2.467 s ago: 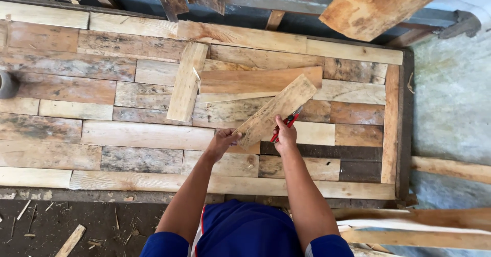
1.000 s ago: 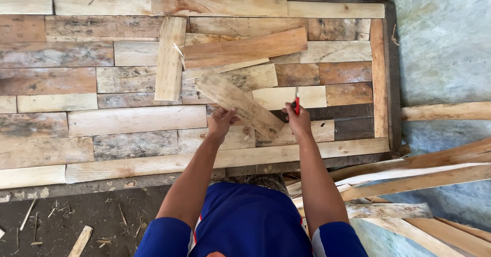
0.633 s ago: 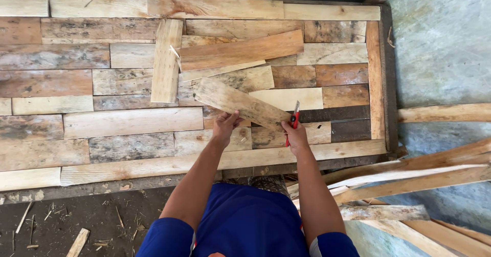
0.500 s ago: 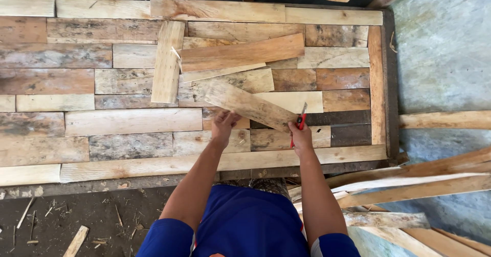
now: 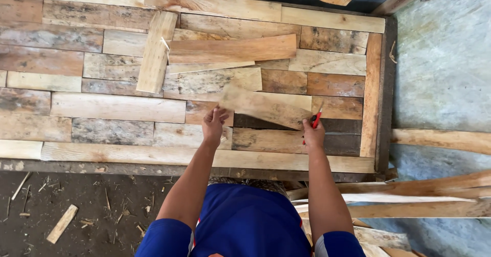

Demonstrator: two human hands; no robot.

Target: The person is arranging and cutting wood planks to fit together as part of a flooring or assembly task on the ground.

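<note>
A pale weathered plank (image 5: 266,106) lies slightly tilted on a patchwork panel of wooden boards (image 5: 117,108). My left hand (image 5: 214,125) presses on the plank's left end, fingers curled over its edge. My right hand (image 5: 313,133) grips a red pencil (image 5: 316,119) whose tip touches the plank's right end. A dark gap in the panel (image 5: 255,122) shows just under the plank.
Two loose boards rest on the panel: an upright one (image 5: 156,49) and a reddish one across it (image 5: 232,49). Long planks (image 5: 409,195) are stacked at the right on a concrete floor (image 5: 440,57). Dirt ground with wood chips (image 5: 61,211) lies at the lower left.
The plank has swung from a steep diagonal to nearly level and come down over the dark gap. Both hands followed it, the right one with the pencil now at its right end.
</note>
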